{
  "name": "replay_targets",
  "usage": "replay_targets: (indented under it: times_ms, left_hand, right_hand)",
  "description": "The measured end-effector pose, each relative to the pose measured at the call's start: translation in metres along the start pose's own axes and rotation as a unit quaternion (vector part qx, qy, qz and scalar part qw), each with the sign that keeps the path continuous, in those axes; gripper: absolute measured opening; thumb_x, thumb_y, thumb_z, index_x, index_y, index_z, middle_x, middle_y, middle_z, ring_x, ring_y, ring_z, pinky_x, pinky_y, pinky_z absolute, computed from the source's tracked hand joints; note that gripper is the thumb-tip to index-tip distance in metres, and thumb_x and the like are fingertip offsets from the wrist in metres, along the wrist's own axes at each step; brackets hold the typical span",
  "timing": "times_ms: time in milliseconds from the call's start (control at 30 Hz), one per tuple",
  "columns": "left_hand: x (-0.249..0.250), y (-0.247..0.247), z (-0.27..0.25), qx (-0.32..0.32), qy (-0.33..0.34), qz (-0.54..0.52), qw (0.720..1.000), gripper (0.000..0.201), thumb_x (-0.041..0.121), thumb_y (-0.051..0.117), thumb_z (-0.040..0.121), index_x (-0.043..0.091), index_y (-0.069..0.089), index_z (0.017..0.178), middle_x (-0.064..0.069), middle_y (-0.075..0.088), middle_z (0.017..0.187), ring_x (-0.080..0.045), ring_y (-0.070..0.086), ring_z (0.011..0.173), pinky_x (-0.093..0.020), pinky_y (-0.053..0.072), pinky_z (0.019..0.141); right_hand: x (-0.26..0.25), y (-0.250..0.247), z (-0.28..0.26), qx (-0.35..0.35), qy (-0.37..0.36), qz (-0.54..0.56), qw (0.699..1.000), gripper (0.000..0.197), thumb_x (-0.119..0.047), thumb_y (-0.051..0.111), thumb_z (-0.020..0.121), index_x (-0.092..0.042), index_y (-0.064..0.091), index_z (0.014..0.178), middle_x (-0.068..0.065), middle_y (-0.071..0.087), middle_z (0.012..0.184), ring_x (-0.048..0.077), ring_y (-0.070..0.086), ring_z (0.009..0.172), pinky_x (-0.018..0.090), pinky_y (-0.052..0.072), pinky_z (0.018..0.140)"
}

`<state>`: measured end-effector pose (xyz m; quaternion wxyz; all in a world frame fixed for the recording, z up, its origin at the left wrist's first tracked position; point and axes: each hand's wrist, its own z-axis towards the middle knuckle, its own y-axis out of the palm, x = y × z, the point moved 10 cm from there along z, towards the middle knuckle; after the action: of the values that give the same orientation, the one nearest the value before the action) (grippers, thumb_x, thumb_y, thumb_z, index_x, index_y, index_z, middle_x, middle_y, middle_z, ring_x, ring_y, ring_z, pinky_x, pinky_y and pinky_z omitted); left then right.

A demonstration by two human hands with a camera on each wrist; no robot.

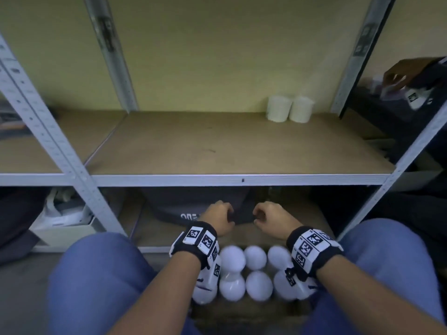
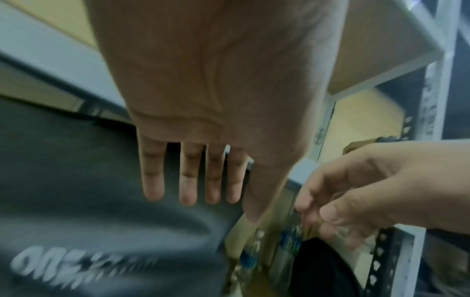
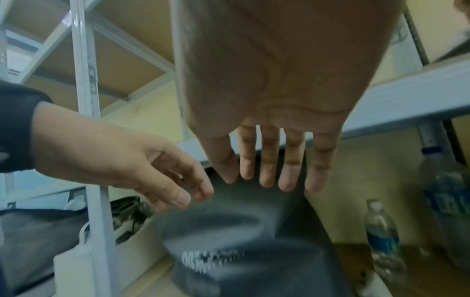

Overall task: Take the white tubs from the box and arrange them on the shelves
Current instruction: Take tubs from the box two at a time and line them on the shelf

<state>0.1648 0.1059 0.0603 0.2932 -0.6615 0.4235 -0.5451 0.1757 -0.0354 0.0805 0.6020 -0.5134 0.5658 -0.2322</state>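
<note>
Two white tubs (image 1: 289, 108) stand upright, long axes vertical, touching side by side at the back right of the middle shelf (image 1: 217, 151). Further white tubs (image 1: 244, 274) sit upright in rows in the box (image 1: 242, 313) on the floor between the person's knees, round tops facing up; blur hides their exact count. The left hand (image 1: 217, 220) and right hand (image 1: 272, 220) hover apart above the box's far edge, in front of the lower shelf. Each grip is loose: the wrist views show fingers (image 2: 188, 176) relaxed and nearly straight, holding nothing and touching nothing, and likewise on the right (image 3: 267, 160). Just beyond the hands lies a dark grey bag (image 1: 193, 204) with white lettering, filling the lower shelf opening. Clear water bottles (image 3: 384, 239) stand to its right. A white bin (image 1: 63, 228) sits on the left, beyond the upright.
</note>
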Motion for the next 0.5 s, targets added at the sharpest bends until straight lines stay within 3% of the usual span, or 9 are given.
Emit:
replay_targets:
  times_ms: [133, 233, 300, 333, 500]
  left_hand:
    - [-0.046, 0.05, 0.003, -0.053, -0.058, 0.01, 0.997, 0.047, 0.027, 0.066, 0.08, 0.015, 0.056, 0.124, -0.01, 0.052, 0.128, -0.027, 0.052, 0.121, -0.035, 0.043, 0.104]
    - [-0.065, 0.066, -0.001, -0.07, -0.084, 0.014, 0.994, 0.05, 0.029, 0.064, 0.082, 0.015, 0.052, 0.129, -0.01, 0.05, 0.135, -0.029, 0.046, 0.129, -0.037, 0.042, 0.106]
    - [-0.071, 0.072, -0.002, -0.084, -0.087, 0.03, 0.992, 0.052, 0.026, 0.062, 0.083, 0.016, 0.047, 0.131, -0.011, 0.048, 0.135, -0.032, 0.045, 0.127, -0.04, 0.042, 0.104]
    - [-0.102, 0.102, 0.012, -0.123, -0.12, 0.033, 0.985, 0.053, 0.024, 0.061, 0.083, 0.015, 0.045, 0.133, -0.012, 0.046, 0.136, -0.034, 0.043, 0.127, -0.041, 0.042, 0.104]
    - [-0.11, 0.117, 0.006, -0.117, -0.126, 0.075, 0.982, 0.057, 0.021, 0.057, 0.09, 0.011, 0.034, 0.141, -0.01, 0.03, 0.147, -0.031, 0.03, 0.136, -0.039, 0.03, 0.11]
  right_hand:
    - [0.013, 0.061, 0.014, -0.077, 0.01, -0.039, 0.996, 0.03, -0.022, 0.057, 0.084, -0.013, 0.06, 0.112, 0.008, 0.06, 0.116, 0.027, 0.059, 0.106, 0.035, 0.05, 0.09]
    - [0.026, 0.087, 0.023, -0.105, 0.034, -0.053, 0.993, 0.031, -0.023, 0.055, 0.085, -0.011, 0.059, 0.113, 0.012, 0.061, 0.116, 0.031, 0.06, 0.104, 0.038, 0.052, 0.086]
    - [0.034, 0.098, 0.024, -0.116, 0.045, -0.076, 0.989, 0.039, -0.028, 0.055, 0.084, -0.014, 0.055, 0.12, 0.01, 0.059, 0.12, 0.031, 0.058, 0.109, 0.039, 0.051, 0.09]
    - [0.044, 0.141, 0.048, -0.167, 0.048, -0.083, 0.981, 0.045, -0.031, 0.055, 0.083, -0.015, 0.052, 0.125, 0.009, 0.057, 0.124, 0.031, 0.056, 0.112, 0.04, 0.05, 0.092]
    - [0.057, 0.178, 0.045, -0.22, 0.058, -0.124, 0.966, 0.068, -0.038, 0.058, 0.082, -0.021, 0.033, 0.144, 0.007, 0.039, 0.142, 0.034, 0.044, 0.126, 0.042, 0.042, 0.104]
